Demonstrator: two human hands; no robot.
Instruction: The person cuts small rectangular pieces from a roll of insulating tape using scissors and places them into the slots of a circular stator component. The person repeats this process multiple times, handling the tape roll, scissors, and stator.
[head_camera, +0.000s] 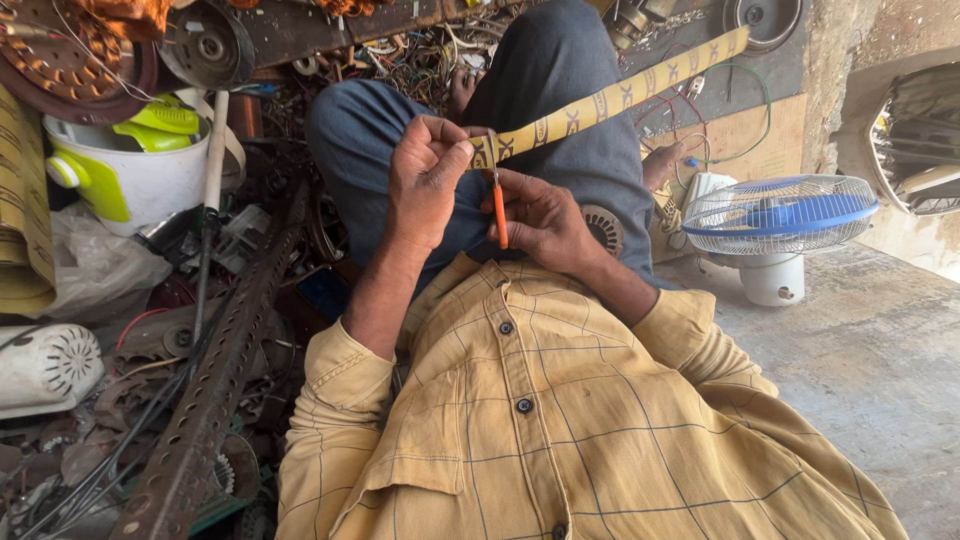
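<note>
Now the left hand (425, 180) pinches the near end of a yellow strip (610, 98), which runs off toward two o'clock over the knees. Just beside it at four o'clock, the right hand (545, 222) is closed on an orange-handled tool (500, 215), tip touching the strip's end. A blue fan (780, 215) stands well off at three o'clock.

Bare concrete floor (880, 370) in daylight; beside it a small blue table fan (780, 215), rough wall (850, 60) behind the fan.
</note>
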